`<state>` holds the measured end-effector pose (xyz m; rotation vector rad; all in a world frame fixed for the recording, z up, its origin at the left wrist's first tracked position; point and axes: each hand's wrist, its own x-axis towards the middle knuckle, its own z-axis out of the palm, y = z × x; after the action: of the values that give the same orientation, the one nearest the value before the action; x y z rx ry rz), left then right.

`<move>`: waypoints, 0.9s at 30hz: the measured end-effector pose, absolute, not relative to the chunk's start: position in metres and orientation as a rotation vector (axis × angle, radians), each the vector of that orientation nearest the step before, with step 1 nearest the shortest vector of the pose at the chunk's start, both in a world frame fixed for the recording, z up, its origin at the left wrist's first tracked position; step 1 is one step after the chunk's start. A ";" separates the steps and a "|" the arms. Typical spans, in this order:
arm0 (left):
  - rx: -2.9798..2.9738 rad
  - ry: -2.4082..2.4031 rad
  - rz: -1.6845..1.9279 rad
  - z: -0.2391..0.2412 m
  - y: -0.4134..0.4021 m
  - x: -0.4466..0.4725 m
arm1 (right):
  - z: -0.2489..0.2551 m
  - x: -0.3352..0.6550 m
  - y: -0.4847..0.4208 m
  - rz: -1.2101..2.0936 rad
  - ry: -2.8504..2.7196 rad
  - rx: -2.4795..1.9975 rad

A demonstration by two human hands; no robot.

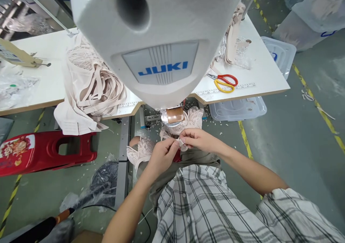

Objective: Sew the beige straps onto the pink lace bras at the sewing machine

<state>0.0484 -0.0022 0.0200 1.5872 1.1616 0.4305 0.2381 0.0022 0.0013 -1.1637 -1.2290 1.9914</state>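
Note:
Fingertips of my left hand [164, 153] pinch a pale edge of a beige lace bra [145, 148], just in front of the sewing machine. My right hand [198, 139] pinches the same small piece of fabric from the other side, so the two hands nearly touch. One lace cup hangs over my left knee; the other lace part [194, 118] lies beyond my right hand, beside the machine's metal plate [175, 116]. The white sewing machine head [161, 24] looms above and hides the needle area.
A heap of beige straps and fabric [94, 88] lies on the white table [54, 85] at left. Scissors [225, 83] with red and yellow handles rest at right near more hanging straps [231, 38]. A red stool [48, 151] and plastic bins [239, 108] stand on the floor.

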 end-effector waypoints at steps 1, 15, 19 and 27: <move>1.566 1.139 0.415 0.020 -0.002 0.048 | 0.000 0.236 0.003 2.037 -1.157 -1.133; 1.413 1.171 0.502 0.007 -0.002 0.046 | -0.015 0.229 -0.018 1.166 -1.625 -1.292; 1.313 1.194 0.551 -0.004 0.001 0.052 | -0.013 0.229 -0.023 0.855 -1.986 -1.281; 0.968 1.265 0.523 -0.004 0.006 0.055 | 0.006 0.304 0.044 0.767 -1.901 -1.688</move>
<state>0.0553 0.0065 -0.0038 0.9676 1.2649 0.5231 0.3044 0.0443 0.0055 -1.6878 -1.9011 0.7668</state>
